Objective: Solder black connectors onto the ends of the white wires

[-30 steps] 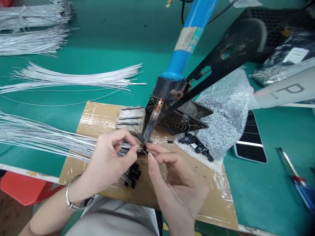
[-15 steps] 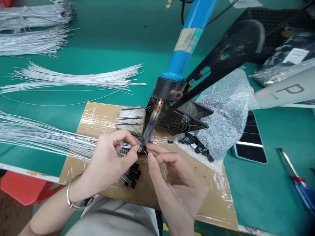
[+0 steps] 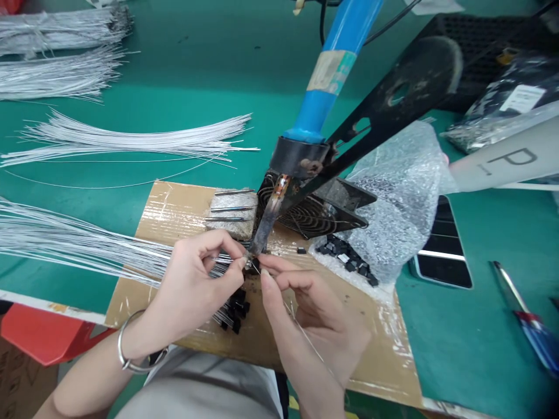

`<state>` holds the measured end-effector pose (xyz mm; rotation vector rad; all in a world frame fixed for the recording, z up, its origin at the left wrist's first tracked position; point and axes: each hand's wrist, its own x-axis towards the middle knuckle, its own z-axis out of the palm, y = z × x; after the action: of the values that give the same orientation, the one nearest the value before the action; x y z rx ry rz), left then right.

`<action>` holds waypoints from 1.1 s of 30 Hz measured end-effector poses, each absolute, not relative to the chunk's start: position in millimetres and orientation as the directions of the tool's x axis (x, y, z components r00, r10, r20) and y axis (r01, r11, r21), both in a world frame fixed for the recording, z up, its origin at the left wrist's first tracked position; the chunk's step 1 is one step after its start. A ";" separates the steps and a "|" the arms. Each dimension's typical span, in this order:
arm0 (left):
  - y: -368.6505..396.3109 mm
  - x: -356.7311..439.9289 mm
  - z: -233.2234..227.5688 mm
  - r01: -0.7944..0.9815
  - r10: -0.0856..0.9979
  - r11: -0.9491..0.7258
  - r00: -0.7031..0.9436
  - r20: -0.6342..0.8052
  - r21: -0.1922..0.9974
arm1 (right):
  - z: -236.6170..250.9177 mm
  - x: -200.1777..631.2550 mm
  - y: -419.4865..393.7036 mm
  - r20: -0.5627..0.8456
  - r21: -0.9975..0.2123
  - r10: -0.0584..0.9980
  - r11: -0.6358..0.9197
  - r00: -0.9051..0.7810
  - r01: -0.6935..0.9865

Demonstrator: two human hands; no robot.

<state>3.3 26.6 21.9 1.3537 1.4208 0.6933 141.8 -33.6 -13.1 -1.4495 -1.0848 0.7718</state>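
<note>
Couldn't make out what the left hand [image 3: 196, 285] and right hand [image 3: 305, 314] pinched at the soldering iron tip [image 3: 257, 244], way too tiny, and fingertips covered it. The wire bundle [image 3: 65, 241] ran off the frame at 9 o'clock. The blue iron handle [image 3: 336, 64] got cut off at 12. The phone [image 3: 441, 256] sat half under bubble wrap [image 3: 402, 192].

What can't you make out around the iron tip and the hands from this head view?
- Joint at the iron tip: hidden by both hands' fingertips, too small.
- What the left hand pinches: covered by its fingers.
- Thin wire in the right hand: far end lost behind the palm.
- Phone: partly under bubble wrap.
</note>
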 end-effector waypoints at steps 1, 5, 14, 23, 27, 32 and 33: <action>26.4 3.0 21.6 0.374 0.951 0.207 0.139 -0.275 0.904 | -13.2 141.9 -33.6 0.105 -0.979 0.926 0.033 0.364 0.199; 26.1 2.1 20.1 0.370 0.948 0.221 0.138 -0.288 0.902 | -14.5 141.8 -33.9 0.084 -0.985 0.928 0.023 0.364 0.168; 27.1 3.3 18.5 0.364 0.951 0.220 0.127 -0.282 0.905 | -13.5 141.5 -33.0 0.087 -0.988 0.926 0.033 0.367 0.151; 25.5 1.8 18.5 0.376 0.952 0.223 0.115 -0.284 0.899 | -15.1 140.9 -32.8 0.077 -0.990 0.928 0.027 0.364 0.142; 26.4 2.5 17.2 0.385 0.953 0.214 0.120 -0.279 0.898 | -14.9 141.0 -32.8 0.076 -0.990 0.927 0.024 0.368 0.142; 24.8 2.0 17.5 0.395 0.954 0.214 0.112 -0.278 0.893 | -14.3 141.6 -32.6 0.068 -0.990 0.924 0.015 0.375 0.142; 24.5 1.8 17.2 0.400 0.955 0.210 0.110 -0.275 0.892 | -14.4 141.6 -32.5 0.071 -0.990 0.925 0.018 0.373 0.143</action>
<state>1.8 24.5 17.2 1.3625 1.4667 0.6875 141.6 -32.5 -14.4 -1.4322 -1.0329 0.8184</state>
